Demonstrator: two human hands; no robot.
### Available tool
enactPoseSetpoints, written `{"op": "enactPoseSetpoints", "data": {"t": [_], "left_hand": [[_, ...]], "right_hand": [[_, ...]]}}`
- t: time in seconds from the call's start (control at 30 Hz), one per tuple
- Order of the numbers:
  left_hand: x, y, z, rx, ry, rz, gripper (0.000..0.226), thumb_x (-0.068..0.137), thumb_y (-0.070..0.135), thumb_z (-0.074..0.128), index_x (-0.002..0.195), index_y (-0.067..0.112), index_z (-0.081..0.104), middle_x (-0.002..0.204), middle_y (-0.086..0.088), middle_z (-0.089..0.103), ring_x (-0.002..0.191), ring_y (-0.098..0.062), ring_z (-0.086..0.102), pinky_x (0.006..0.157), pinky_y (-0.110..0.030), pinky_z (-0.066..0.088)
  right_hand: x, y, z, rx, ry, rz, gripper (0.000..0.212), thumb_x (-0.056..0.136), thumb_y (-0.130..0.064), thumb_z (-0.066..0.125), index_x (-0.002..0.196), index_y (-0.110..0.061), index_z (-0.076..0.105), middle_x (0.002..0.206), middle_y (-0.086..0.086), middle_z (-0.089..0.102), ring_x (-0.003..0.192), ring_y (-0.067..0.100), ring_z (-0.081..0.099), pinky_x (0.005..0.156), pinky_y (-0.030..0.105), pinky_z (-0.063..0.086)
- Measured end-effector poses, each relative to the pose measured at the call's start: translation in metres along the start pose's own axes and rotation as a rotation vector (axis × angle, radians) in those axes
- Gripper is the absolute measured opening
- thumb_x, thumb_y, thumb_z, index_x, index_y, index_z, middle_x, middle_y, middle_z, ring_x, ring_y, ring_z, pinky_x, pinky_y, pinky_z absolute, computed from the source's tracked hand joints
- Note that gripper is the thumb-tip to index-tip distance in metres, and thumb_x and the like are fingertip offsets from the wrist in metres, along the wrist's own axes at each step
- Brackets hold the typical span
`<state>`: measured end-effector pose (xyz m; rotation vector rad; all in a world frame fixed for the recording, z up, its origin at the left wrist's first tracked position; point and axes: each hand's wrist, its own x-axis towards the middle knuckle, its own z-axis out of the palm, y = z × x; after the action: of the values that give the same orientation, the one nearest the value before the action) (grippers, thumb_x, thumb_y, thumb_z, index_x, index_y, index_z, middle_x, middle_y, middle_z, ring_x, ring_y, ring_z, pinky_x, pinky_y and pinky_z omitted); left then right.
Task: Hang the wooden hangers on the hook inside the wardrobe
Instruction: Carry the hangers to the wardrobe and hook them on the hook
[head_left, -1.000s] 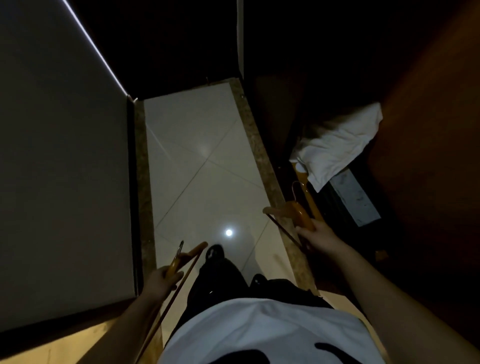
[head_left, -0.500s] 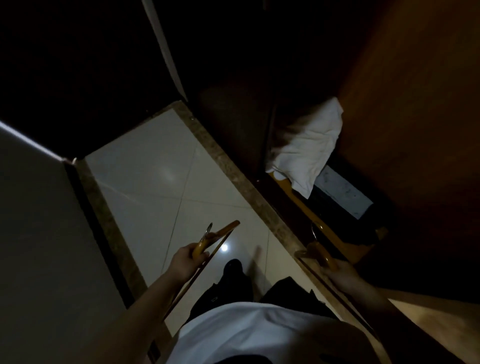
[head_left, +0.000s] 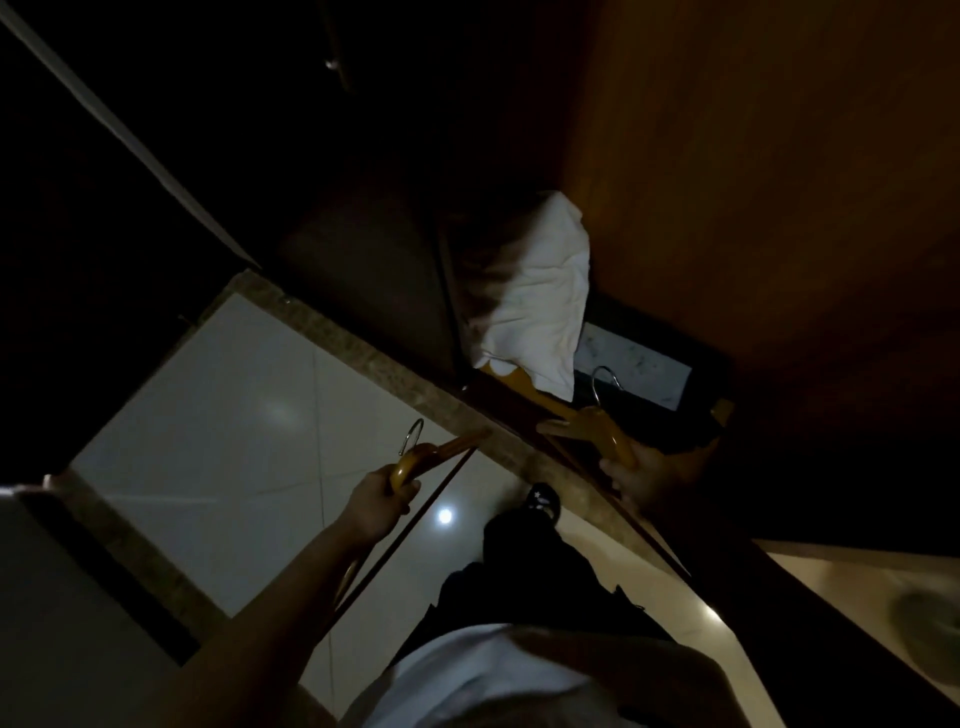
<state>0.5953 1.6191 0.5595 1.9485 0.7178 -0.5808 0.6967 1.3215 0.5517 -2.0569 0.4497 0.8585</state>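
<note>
My left hand (head_left: 376, 501) grips a wooden hanger (head_left: 415, 460) with a metal hook, held over the pale floor tiles. My right hand (head_left: 641, 475) grips a second wooden hanger (head_left: 597, 426) at the wardrobe's lower edge, its metal hook pointing up into the dark interior. Another wooden hanger (head_left: 524, 382) lies on the wardrobe floor, partly under a white cloth (head_left: 535, 306). The hook inside the wardrobe is not visible in the dark.
The wardrobe's brown side wall (head_left: 753, 182) fills the upper right. A pale flat sheet (head_left: 634, 364) lies on the wardrobe floor. A speckled stone strip (head_left: 363, 348) borders the glossy floor tiles (head_left: 234, 415). My dark shoe (head_left: 543, 499) stands near the wardrobe edge.
The view has swung right toward the wardrobe. Both hands have risen with their hangers, and the right hand's hanger now reaches over the wardrobe's lower edge.
</note>
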Motion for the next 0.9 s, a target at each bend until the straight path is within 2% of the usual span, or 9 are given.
{"op": "enactPoseSetpoints", "data": {"t": [0.13,0.23,0.37,0.43,0.57,0.63,0.73,0.8,0.9], "left_hand": [[0.031,0.056,0.0,0.034,-0.035,0.085,0.007,0.092,0.015,0.053,0.095,0.01,0.057,0.08,-0.006,0.059,0.071,-0.017,0.059,0.067,-0.026,0.053],[0.051,0.1,0.003,0.078,-0.055,0.172,0.01,0.093,0.018,0.052,0.095,0.009,0.057,0.078,-0.003,0.058,0.065,-0.01,0.056,0.05,-0.009,0.042],[0.073,0.153,0.008,0.109,-0.109,0.281,0.011,0.093,0.016,0.053,0.089,0.009,0.06,0.072,-0.005,0.056,0.062,-0.016,0.055,0.064,-0.035,0.05],[0.082,0.177,0.012,0.109,-0.135,0.305,0.015,0.093,0.022,0.053,0.079,0.018,0.057,0.07,-0.004,0.057,0.066,-0.02,0.057,0.062,-0.033,0.048],[0.09,0.225,0.018,0.1,-0.176,0.372,0.019,0.092,0.027,0.053,0.076,0.017,0.054,0.068,-0.001,0.057,0.068,-0.017,0.059,0.059,-0.021,0.048],[0.094,0.24,0.02,0.104,-0.195,0.42,0.017,0.09,0.029,0.055,0.083,0.014,0.057,0.079,-0.011,0.064,0.077,-0.025,0.065,0.072,-0.034,0.054],[0.097,0.254,0.017,0.145,-0.239,0.477,0.014,0.089,0.028,0.055,0.092,0.014,0.056,0.09,-0.014,0.067,0.088,-0.027,0.065,0.081,-0.043,0.052],[0.098,0.261,0.012,0.17,-0.292,0.532,0.009,0.089,0.023,0.055,0.088,0.014,0.055,0.085,-0.008,0.063,0.088,-0.025,0.062,0.083,-0.043,0.05],[0.098,0.265,-0.003,0.146,-0.352,0.607,0.008,0.089,0.023,0.056,0.082,0.018,0.053,0.079,-0.002,0.06,0.082,-0.021,0.061,0.078,-0.038,0.051]], "right_hand": [[0.023,-0.029,-0.025,0.079,0.05,-0.068,0.014,0.091,-0.009,0.054,0.078,-0.012,0.053,0.059,0.004,0.049,0.028,-0.001,0.047,0.029,0.01,0.033],[0.036,-0.047,-0.04,0.163,0.101,-0.101,0.016,0.091,-0.015,0.054,0.076,-0.022,0.054,0.065,0.002,0.053,0.051,0.011,0.052,0.044,0.02,0.041],[0.045,-0.076,-0.056,0.3,0.126,-0.141,0.023,0.096,-0.019,0.047,0.078,-0.033,0.046,0.072,-0.004,0.046,0.053,0.004,0.053,0.047,0.017,0.04],[0.046,-0.092,-0.058,0.339,0.139,-0.147,0.027,0.098,-0.015,0.041,0.077,-0.033,0.04,0.072,-0.005,0.043,0.047,0.002,0.054,0.038,0.011,0.04],[0.051,-0.126,-0.054,0.354,0.298,-0.123,0.015,0.095,-0.031,0.045,0.082,-0.025,0.049,0.072,-0.001,0.049,0.065,0.014,0.05,0.065,0.026,0.044],[0.051,-0.142,-0.054,0.459,0.299,-0.149,0.012,0.095,-0.03,0.047,0.096,-0.018,0.051,0.075,-0.002,0.053,0.073,0.015,0.055,0.073,0.03,0.048],[0.04,-0.17,-0.051,0.581,0.3,-0.217,0.008,0.095,-0.022,0.048,0.099,-0.015,0.047,0.078,0.003,0.058,0.07,0.014,0.058,0.067,0.023,0.053],[0.031,-0.186,-0.044,0.621,0.343,-0.247,0.006,0.093,-0.021,0.052,0.089,-0.019,0.049,0.087,0.008,0.061,0.077,0.022,0.063,0.083,0.04,0.055],[0.019,-0.2,-0.037,0.633,0.424,-0.269,0.015,0.088,-0.025,0.06,0.078,-0.023,0.049,0.096,0.017,0.063,0.089,0.034,0.065,0.087,0.056,0.051]]}}
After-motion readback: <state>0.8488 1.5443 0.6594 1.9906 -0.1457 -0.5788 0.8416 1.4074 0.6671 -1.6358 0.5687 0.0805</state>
